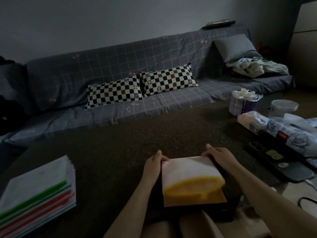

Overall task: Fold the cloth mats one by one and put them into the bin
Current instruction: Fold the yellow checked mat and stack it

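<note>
Fingers (pixel 208 148) of the right hand (pixel 221 157) curled over the far right corner of the folded mat (pixel 188 172); left hand (pixel 152 167) gripped its far left edge — both held cloth. Mat, white with a yellow band at the near end, lay between the hands, long axis running away from the body, sagging toward the person. Directly beneath sat the dark bin (pixel 228 203); a brownish layer showed inside at its near end, otherwise contents unclear. Judged: lowering straight down suffices. Stack of unfolded mats (pixel 37 193) rested on the carpet well left — left hand nearer.
</note>
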Demonstrator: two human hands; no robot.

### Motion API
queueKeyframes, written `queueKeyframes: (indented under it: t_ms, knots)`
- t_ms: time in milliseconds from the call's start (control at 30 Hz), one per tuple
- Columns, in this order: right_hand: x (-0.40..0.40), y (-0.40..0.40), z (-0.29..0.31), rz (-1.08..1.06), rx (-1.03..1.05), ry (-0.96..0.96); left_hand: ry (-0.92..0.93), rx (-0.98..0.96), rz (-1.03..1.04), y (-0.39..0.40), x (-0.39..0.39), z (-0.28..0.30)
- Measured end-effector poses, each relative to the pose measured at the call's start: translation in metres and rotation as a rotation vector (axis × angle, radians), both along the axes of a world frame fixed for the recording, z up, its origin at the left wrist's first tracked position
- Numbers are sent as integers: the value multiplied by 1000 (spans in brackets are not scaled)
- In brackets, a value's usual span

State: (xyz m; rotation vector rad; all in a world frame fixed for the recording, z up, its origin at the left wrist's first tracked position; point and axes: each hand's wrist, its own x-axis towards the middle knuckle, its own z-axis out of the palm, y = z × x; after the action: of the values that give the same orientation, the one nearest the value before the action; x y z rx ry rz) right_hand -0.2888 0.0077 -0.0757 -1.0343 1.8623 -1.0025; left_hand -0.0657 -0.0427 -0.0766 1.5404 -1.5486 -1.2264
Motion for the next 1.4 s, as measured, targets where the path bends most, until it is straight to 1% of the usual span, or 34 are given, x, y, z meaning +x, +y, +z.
queueKeyframes:
  t_ms: [133,200,267,367,433,467,567,633,733,833,933,1000,1100,1267,1400]
  knots:
    - [9,0,-2,149,-16,383,-161,-101,-96,7,-2,-8]
    - [14,-2,-12,221,-34,555,-265,-164,-140,9,-5,-11]
    - [19,-1,-20,284,5,784,-410,-211,-183,12,-11,-10]
    - [36,6,-16,254,91,942,-659,-290,-222,21,-21,-12]
    - [49,9,-16,266,69,1040,-759,-331,-241,27,-25,-15]
    - [55,11,-18,289,62,1065,-786,-329,-254,30,-27,-17]
    - [62,15,-31,362,107,1048,-847,-299,-288,37,-29,-27]
    - [62,20,-40,376,73,1080,-893,-324,-303,40,-29,-32]
    - [59,22,-47,353,28,1062,-928,-346,-309,39,-27,-38]
    - [51,23,-49,282,91,1012,-963,-326,-285,36,-26,-40]
    - [42,26,-50,160,187,987,-957,-226,-136,37,-24,-39]
    - [41,30,-48,101,211,977,-942,-175,-49,40,-24,-35]
    - [43,34,-44,82,172,960,-870,-200,-30,43,-23,-32]
    - [41,39,-37,68,100,894,-661,-230,20,45,-19,-28]
    - [47,44,-33,84,53,855,-350,-247,79,56,-15,-21]
